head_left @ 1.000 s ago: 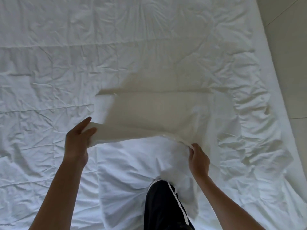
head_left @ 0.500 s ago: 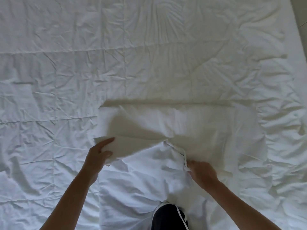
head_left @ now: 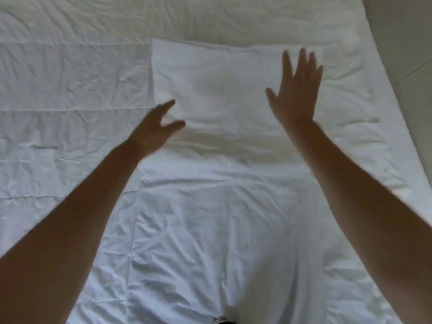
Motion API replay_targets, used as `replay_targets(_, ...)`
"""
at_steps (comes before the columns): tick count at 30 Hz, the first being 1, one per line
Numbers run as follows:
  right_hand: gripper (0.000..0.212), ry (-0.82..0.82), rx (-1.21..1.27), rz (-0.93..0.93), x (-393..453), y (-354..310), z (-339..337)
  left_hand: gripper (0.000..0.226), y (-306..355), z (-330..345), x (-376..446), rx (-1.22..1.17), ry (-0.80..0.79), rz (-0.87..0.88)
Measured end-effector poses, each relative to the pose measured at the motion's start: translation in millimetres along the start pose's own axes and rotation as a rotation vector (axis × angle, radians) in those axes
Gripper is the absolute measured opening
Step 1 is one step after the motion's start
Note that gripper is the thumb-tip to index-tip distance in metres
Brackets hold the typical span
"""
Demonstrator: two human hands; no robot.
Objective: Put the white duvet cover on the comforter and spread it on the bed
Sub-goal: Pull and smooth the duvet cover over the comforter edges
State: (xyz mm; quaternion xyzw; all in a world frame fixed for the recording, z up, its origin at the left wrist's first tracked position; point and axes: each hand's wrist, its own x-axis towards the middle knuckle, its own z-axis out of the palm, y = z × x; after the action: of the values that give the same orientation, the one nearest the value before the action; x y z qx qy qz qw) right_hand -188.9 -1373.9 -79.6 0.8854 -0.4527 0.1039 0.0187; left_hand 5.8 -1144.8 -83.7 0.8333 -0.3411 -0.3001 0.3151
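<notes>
Over the bed, the left hand (head_left: 152,129) and right hand (head_left: 295,90) have just let go, fingers spread and holding nothing, leaving the folded white duvet cover (head_left: 222,160) lying unrolled lengthwise atop the quilted comforter (head_left: 58,90), ready for widthwise unfolding.

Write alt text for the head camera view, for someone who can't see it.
Two bare arms reach forward over a bed, left hand and right hand both open and holding nothing, above a folded white duvet cover lying on a wrinkled white comforter. Pale floor shows at upper right.
</notes>
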Motion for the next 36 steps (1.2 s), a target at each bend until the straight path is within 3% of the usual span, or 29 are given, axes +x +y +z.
replay_targets(3,0.08,-0.139,0.099,-0.033,-103,-6,61,0.067,-62,55,-51,0.077,-0.067,-0.091)
replay_targets(6,0.077,-0.39,0.149,0.023,-243,-5,114,0.069,-129,104,-127,0.195,-0.068,-0.169)
replay_targets(8,0.073,-0.588,0.197,0.069,-339,-9,128,0.069,-174,129,-186,0.278,-0.035,-0.153)
replay_targets(10,0.083,-0.748,0.148,0.056,-431,-9,136,0.07,-219,149,-248,0.37,-0.061,-0.135)
replay_targets(14,0.106,-0.943,-0.04,0.078,-537,-8,143,0.082,-279,180,-349,0.587,-0.281,0.009)
replay_targets(18,0.108,-0.942,-0.163,0.09,-551,-13,132,0.09,-301,185,-382,0.649,-0.273,0.086)
replay_targets(24,0.116,-0.949,-0.142,0.15,-544,-20,122,0.093,-342,168,-421,0.604,-0.286,0.08)
replay_targets(28,0.11,-0.902,-0.105,0.212,-558,-23,124,0.075,-353,172,-437,0.561,-0.187,0.035)
replay_targets(32,0.101,-0.825,-0.05,0.29,-597,-28,119,0.072,-346,172,-441,0.517,-0.141,0.004)
replay_targets(36,0.089,-0.749,-0.01,0.231,-626,-16,113,0.07,-335,175,-445,0.373,-0.071,-0.109)
